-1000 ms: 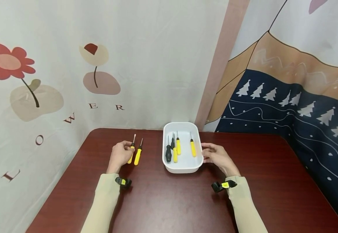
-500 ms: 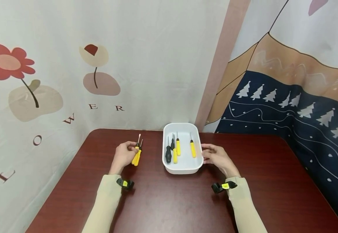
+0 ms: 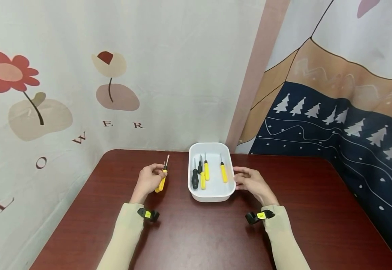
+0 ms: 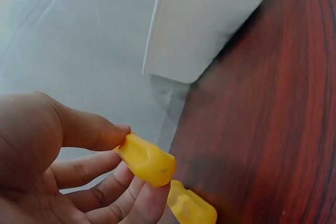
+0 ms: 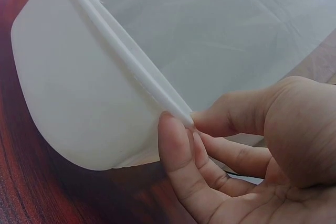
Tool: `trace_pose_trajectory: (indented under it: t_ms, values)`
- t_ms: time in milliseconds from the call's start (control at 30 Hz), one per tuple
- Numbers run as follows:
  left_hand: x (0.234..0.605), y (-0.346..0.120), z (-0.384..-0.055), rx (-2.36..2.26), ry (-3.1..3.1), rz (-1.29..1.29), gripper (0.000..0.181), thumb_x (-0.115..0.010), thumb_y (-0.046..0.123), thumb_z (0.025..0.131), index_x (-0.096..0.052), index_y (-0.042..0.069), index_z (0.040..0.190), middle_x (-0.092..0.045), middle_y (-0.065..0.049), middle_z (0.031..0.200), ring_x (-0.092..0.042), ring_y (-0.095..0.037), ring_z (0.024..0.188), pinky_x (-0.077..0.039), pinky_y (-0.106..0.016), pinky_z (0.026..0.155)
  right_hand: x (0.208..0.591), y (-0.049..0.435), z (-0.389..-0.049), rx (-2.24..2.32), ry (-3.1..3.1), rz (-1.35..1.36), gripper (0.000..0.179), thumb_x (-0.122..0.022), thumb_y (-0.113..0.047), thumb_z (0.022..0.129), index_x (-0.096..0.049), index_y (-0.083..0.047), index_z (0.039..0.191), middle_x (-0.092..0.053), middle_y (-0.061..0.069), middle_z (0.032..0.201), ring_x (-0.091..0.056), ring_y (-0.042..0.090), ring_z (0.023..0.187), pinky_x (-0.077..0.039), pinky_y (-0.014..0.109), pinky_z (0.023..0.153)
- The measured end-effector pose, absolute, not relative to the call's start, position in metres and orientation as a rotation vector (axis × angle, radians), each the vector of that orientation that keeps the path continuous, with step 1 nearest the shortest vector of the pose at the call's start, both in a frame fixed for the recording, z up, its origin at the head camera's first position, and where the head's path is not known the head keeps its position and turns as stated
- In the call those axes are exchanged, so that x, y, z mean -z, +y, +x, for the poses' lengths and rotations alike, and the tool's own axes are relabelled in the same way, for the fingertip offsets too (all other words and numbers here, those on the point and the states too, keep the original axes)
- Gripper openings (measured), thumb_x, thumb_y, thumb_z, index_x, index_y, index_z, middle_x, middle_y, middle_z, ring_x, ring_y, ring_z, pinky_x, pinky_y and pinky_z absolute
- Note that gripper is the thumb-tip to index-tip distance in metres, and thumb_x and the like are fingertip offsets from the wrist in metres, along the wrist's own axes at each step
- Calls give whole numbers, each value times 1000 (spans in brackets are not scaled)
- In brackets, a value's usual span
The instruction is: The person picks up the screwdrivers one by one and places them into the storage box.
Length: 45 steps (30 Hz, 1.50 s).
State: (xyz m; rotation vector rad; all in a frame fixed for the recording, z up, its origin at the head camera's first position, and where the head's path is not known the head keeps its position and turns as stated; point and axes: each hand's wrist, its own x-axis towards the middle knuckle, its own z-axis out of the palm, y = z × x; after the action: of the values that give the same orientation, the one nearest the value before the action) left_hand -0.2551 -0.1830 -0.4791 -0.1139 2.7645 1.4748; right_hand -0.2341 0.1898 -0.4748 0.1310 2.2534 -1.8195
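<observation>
My left hand [image 3: 150, 179] pinches a yellow-handled screwdriver [image 4: 147, 161] between thumb and fingers, its shaft pointing away from me. A second yellow screwdriver [image 4: 191, 205] lies on the table just beneath, mostly hidden by the held one in the head view. To the right stands a white plastic bin [image 3: 212, 197] containing several screwdrivers: a yellow one [image 3: 224, 172] apart on the right, and yellow and black ones, including a thick black screwdriver [image 3: 195, 179], grouped on the left. My right hand [image 3: 251, 182] grips the bin's right rim, thumb on one side and fingers on the other.
The dark red wooden table [image 3: 196, 236] ends at the back against a pale printed curtain [image 3: 182, 75]. A navy and tan curtain [image 3: 304, 123] hangs along the right side. Each wrist wears a black camera strap.
My left hand has raised the screwdriver and carried it rightward, so that it now overlaps the one on the table. My right hand and the bin have stayed in place.
</observation>
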Motion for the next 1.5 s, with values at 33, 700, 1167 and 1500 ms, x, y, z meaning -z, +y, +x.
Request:
trace_pose_trajectory:
  t_ms: [33, 700, 1167, 1500]
  values:
    - [478, -182, -254, -1480, 2760, -112, 32, -69, 14, 96, -69, 3, 126, -70, -13, 102, -65, -25, 91, -52, -24, 68, 475, 190, -234, 1820, 2252, 134, 46, -64, -7, 97, -57, -2, 142, -67, 20, 113, -67, 19, 81, -65, 27, 75]
    - [463, -165, -254, -1591, 2693, -21, 33, -69, 16, 97, -69, 7, 128, -71, -13, 109, -68, -24, 96, -53, -25, 78, 474, 190, -235, 1834, 2231, 147, 46, -64, -5, 97, -56, -2, 143, -67, 18, 111, -67, 18, 80, -65, 26, 74]
    - [451, -153, -256, -1586, 2647, 1, 33, -68, 17, 98, -68, 10, 130, -68, -11, 111, -64, -24, 91, -54, -25, 70, 474, 188, -234, 1829, 2242, 151, 45, -63, -6, 97, -57, -3, 142, -67, 19, 112, -68, 21, 82, -64, 25, 74]
    - [440, -143, -262, -1561, 2689, 49, 32, -70, 19, 97, -69, 9, 127, -70, -11, 109, -66, -26, 97, -55, -27, 76, 474, 188, -234, 1830, 2246, 149, 45, -63, -6, 97, -57, -3, 142, -67, 19, 111, -68, 21, 82, -65, 26, 75]
